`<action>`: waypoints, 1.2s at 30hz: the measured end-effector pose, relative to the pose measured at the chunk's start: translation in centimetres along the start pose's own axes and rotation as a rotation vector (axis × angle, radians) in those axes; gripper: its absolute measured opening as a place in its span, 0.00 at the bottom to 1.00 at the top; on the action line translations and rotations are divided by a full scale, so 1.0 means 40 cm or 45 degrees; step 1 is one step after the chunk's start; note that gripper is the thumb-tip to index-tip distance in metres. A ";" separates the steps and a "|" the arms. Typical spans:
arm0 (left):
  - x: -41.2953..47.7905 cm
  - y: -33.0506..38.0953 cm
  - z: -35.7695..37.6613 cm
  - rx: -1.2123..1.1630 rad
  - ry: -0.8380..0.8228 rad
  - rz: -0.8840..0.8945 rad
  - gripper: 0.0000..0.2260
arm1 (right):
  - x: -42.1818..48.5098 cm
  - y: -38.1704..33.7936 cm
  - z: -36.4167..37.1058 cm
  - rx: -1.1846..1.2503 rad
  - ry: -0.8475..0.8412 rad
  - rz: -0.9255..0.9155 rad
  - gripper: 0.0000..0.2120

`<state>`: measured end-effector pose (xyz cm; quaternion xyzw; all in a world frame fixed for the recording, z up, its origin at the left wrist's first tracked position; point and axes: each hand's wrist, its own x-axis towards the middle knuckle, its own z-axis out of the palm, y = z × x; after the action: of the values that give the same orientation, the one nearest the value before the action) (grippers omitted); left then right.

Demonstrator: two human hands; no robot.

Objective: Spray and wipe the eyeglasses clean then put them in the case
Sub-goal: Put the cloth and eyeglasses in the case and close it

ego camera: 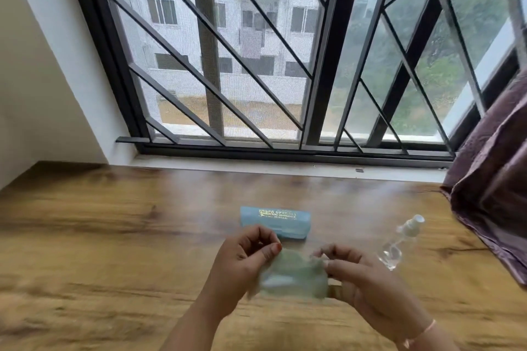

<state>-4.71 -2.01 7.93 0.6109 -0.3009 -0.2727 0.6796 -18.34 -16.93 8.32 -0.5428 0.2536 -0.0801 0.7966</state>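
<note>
A pale green wiping cloth (pixel 293 276) is stretched between my two hands above the wooden table (pixel 114 236). My left hand (pixel 242 259) pinches its upper left corner. My right hand (pixel 359 273) pinches its right edge. The cloth is blurred. Behind my hands lies a closed light blue eyeglass case (pixel 275 220) with gold lettering on its lid. A small clear spray bottle (pixel 399 239) with a white nozzle lies tilted on the table to the right. No eyeglasses are visible.
A barred window (pixel 256 65) with a white sill (pixel 285 168) runs along the table's far edge. A purple curtain (pixel 496 179) hangs at the right and drapes onto the table. A white wall stands at the left.
</note>
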 end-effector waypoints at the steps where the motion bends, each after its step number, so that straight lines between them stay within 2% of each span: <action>1: -0.002 0.003 0.006 0.048 -0.039 -0.012 0.06 | 0.002 0.012 -0.002 -0.209 0.013 -0.042 0.09; 3: -0.002 0.009 0.021 0.222 -0.108 0.011 0.03 | 0.003 0.020 0.013 -0.590 0.005 -0.195 0.23; 4: -0.002 0.012 0.028 0.298 -0.132 0.039 0.02 | 0.005 0.020 0.026 -0.635 -0.063 -0.264 0.27; 5: -0.001 0.015 0.035 0.346 -0.150 0.064 0.01 | 0.008 0.021 0.039 -0.618 -0.152 -0.318 0.27; 7: 0.000 0.023 0.045 0.397 -0.153 0.104 0.03 | 0.010 0.019 0.064 -0.575 -0.233 -0.382 0.20; 10: 0.001 0.035 0.041 0.488 -0.090 0.186 0.03 | 0.007 0.022 0.070 -0.512 -0.202 -0.342 0.08; 11: 0.001 0.037 0.035 0.518 -0.080 0.203 0.04 | 0.004 0.021 0.069 -0.500 -0.152 -0.311 0.07; 13: 0.001 0.042 0.020 0.556 -0.074 0.205 0.04 | -0.001 0.017 0.058 -0.479 -0.004 -0.283 0.11; 15: -0.001 0.044 0.010 0.568 -0.070 0.188 0.05 | -0.010 0.006 0.048 -0.450 0.093 -0.331 0.11; 18: -0.005 0.050 0.007 0.481 -0.047 0.118 0.10 | -0.018 -0.013 0.042 -0.440 0.151 -0.390 0.08; 23: 0.000 0.063 -0.028 0.425 -0.019 0.020 0.11 | -0.016 -0.029 0.015 -0.483 0.254 -0.442 0.13; 26: 0.005 0.066 -0.053 0.460 -0.008 0.046 0.13 | -0.014 -0.032 -0.004 -0.549 0.276 -0.508 0.13; 31: 0.006 0.053 -0.072 0.607 0.031 0.132 0.22 | -0.013 -0.039 -0.021 -0.744 0.261 -0.581 0.17; 36: 0.038 0.045 -0.067 0.740 0.241 0.304 0.19 | 0.022 -0.053 -0.013 -1.005 0.421 -0.745 0.21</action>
<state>-1.70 -1.16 9.65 0.7624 -0.3712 -0.0359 0.5289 -17.54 -18.57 9.83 -0.8302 0.2246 -0.2824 0.4249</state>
